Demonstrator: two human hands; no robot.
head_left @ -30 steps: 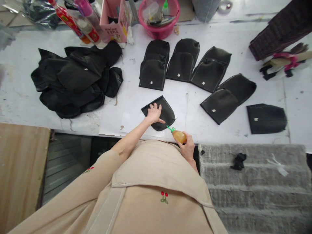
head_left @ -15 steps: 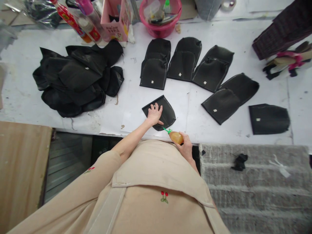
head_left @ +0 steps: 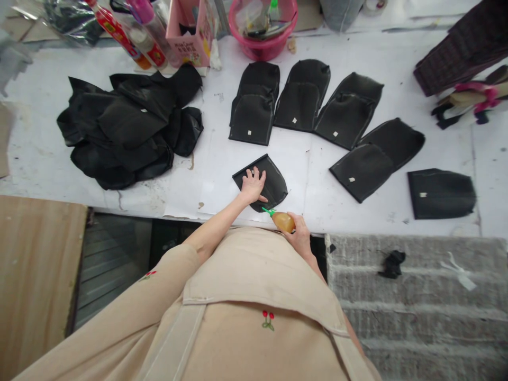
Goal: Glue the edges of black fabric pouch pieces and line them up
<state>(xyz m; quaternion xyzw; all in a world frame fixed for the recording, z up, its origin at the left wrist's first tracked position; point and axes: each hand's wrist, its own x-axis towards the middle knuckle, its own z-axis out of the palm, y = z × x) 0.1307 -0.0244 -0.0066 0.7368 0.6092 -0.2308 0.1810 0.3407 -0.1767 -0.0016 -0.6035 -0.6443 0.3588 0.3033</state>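
Note:
My left hand [head_left: 253, 186] lies with spread fingers on a black fabric piece [head_left: 273, 182], pressing it against the white-covered table near the front edge. In my right hand [head_left: 299, 235] is a squeeze bottle [head_left: 283, 221] of amber liquid, its green nozzle pointing left. The nozzle tip is at the piece's near, rounded edge; whether it touches I cannot tell. Beyond my hands, several similar black pieces with small white tags lie in an arc, among them one piece [head_left: 254, 119] straight ahead and another [head_left: 441, 194] at far right.
A heap of black pieces [head_left: 127, 127] lies on the left of the table [head_left: 214, 180]. At the back stand bottles [head_left: 119, 37], a pink box [head_left: 190, 45] and a pink basket [head_left: 262, 48] of small items. A grey ridged surface [head_left: 416, 307] is at the lower right.
My right hand has shifted slightly left with the squeeze bottle, bringing the nozzle along the piece's near edge. The left hand stays spread on the piece.

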